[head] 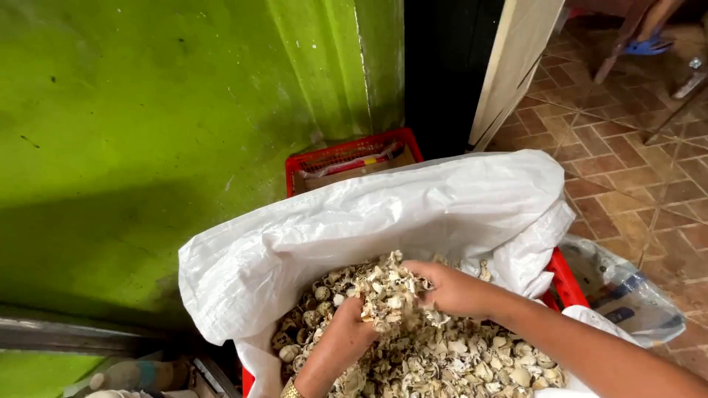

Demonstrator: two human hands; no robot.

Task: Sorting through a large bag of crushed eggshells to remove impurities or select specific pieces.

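A large white woven plastic sack (383, 214), its mouth rolled open, is seen standing inside a red plastic crate (346, 151) against a bright green painted wall (147, 133). The sack is filled with a heap of small, pale, broken shell-like pieces (442, 354); what exactly they are cannot be told from this view, though some look like halved speckled shells. Both hands are sunk into the top of the heap, near the middle of the sack's opening. The left hand (343, 335) is curled closed around a clump of the pieces, and a gold-coloured band is worn at its wrist. The right hand (446, 287) is cupped over a raised clump of the same pieces, its fingers bent around them, so that a handful is gathered between the two hands. A crumpled clear plastic bag (627, 291) is lying just beside the crate on the reddish-brown tiled floor (634, 184). A pale door edge (512, 66) is leaning by the dark doorway behind.
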